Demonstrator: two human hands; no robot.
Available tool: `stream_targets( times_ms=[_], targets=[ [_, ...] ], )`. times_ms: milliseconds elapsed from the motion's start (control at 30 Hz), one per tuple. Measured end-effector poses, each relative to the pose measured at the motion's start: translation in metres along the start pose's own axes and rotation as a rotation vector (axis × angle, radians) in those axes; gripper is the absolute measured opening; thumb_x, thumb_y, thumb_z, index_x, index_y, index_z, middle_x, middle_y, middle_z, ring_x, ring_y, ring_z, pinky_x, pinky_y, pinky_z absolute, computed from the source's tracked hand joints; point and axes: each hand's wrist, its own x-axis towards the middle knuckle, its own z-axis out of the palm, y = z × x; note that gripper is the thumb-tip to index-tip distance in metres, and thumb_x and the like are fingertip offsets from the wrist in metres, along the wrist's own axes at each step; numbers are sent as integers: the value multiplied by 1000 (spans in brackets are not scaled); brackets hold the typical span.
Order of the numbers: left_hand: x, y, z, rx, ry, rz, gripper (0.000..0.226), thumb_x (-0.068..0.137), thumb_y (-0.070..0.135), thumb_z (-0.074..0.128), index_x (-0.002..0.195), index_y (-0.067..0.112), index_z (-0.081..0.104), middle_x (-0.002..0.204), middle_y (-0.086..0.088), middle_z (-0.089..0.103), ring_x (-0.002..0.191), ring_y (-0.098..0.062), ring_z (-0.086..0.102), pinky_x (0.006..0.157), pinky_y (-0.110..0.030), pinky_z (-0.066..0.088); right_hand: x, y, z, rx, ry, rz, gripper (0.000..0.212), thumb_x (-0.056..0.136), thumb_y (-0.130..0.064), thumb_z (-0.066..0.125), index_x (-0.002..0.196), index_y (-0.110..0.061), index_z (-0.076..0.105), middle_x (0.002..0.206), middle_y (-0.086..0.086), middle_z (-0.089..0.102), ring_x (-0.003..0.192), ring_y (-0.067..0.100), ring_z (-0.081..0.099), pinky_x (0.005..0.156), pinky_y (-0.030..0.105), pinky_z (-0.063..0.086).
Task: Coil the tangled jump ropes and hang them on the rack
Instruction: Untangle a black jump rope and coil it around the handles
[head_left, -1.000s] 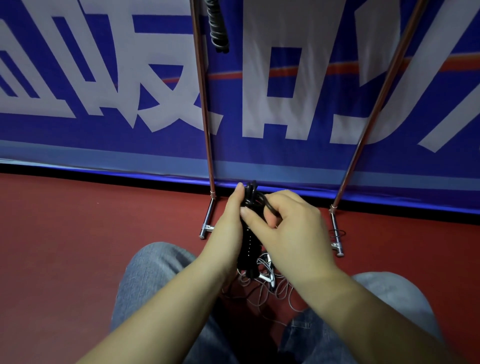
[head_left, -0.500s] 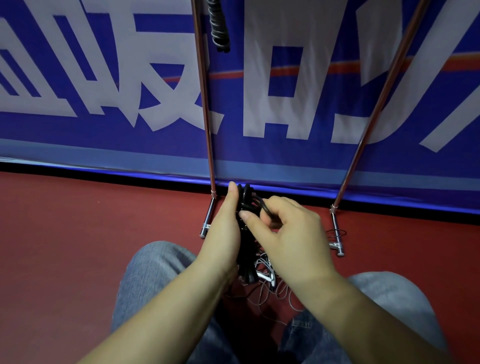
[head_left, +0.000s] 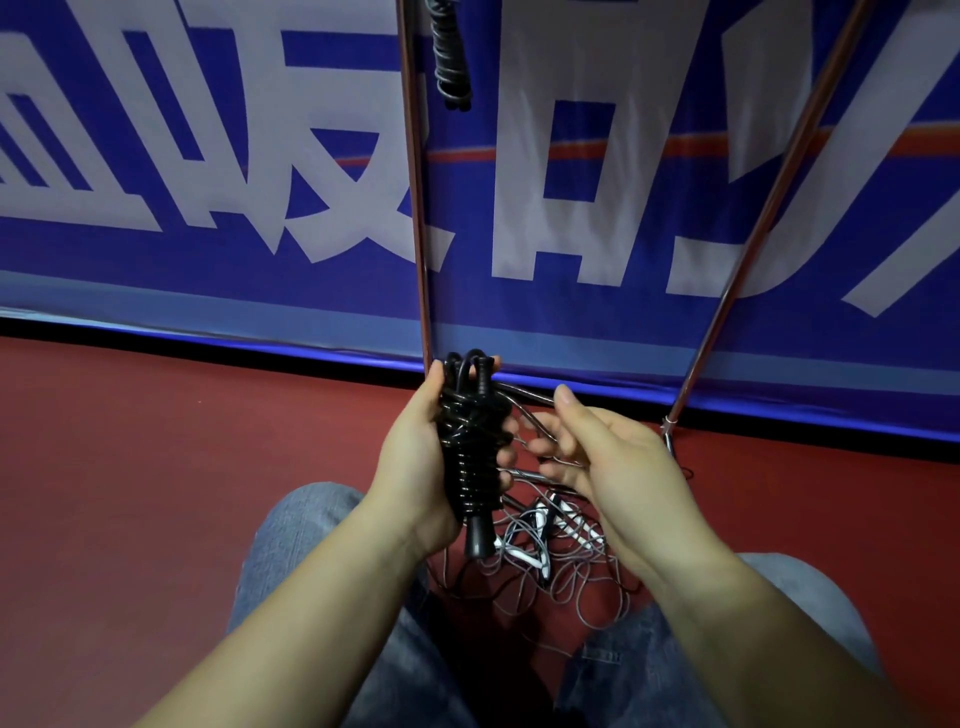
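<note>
A: Quick pass. Left hand (head_left: 415, 467) grips the black jump rope (head_left: 470, 447), wound into a tight upright bundle, one handle end poking out below the palm, loops sticking up at the top.

B: Right hand (head_left: 597, 457)?

A: Just right of the bundle, fingers loose and spread, not clearly holding anything. A thin strand may run past its fingertips, but the blur there makes it hard to tell.

B: Step?

A: I'd call the coiling of this rope finished or nearly so; hanging not yet done. One coiled black rope (head_left: 451, 57) already hangs at the far top, beside the left pole of the rack (head_left: 415, 208).

B: What's left on the floor?

A: A tangled pile of grey and white ropes (head_left: 545, 551) on the red floor (head_left: 156, 493), near, between the knees, touching the rack's feet.

B: Next move?

A: Probably lift the bundle up and far to the rack's bar, out of frame at top. Needs the wrap kept tight so it doesn't unwind, and the top loops kept free for hooking.
</note>
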Motion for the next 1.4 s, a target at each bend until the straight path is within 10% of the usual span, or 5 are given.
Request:
stream_targets(
  times_ms=[233, 500, 867, 1033, 1400],
  targets=[
    [-2, -5, -5, 132, -5, -32, 45, 93, 50, 35, 91, 16, 63, 62, -8, 56, 45, -18, 44, 47, -24, 36, 4, -3, -7, -307, 177, -148, 14, 86, -34, 61, 94, -23, 57, 106, -3, 61, 91, 8, 58, 83, 22, 46],
    [-9, -18, 4, 371, 78, 175, 41, 97, 42, 39, 77, 17, 64, 57, -1, 57, 47, -11, 49, 42, -19, 37, -1, -5, 13, -630, 114, -369, 32, 65, -59, 59, 70, -28, 63, 90, -20, 56, 106, 7, 46, 86, 15, 32],
    [-9, -27, -2, 335, 186, 206, 72, 67, 66, 53, 119, 17, 61, 130, -21, 54, 123, -37, 51, 105, -56, 34, 0, 7, 18, -350, 18, -297, 15, 76, -25, 74, 65, -31, 66, 104, -20, 59, 109, 13, 54, 98, 44, 42],
    [-7, -30, -6, 351, 153, 244, 38, 96, 44, 41, 92, 23, 73, 77, -2, 72, 69, -10, 64, 68, -35, 47, -2, 6, 17, -366, -2, -270, 11, 78, -25, 71, 68, -29, 68, 101, -20, 59, 106, 5, 55, 90, 26, 42],
    [-12, -29, 5, 421, 74, 470, 31, 100, 18, 37, 80, 13, 61, 61, 9, 59, 55, -1, 52, 52, -14, 41, -6, 8, 23, -551, 81, -374, 13, 78, -30, 56, 74, -19, 62, 81, -11, 60, 101, 18, 52, 92, 36, 42]
  ],
)
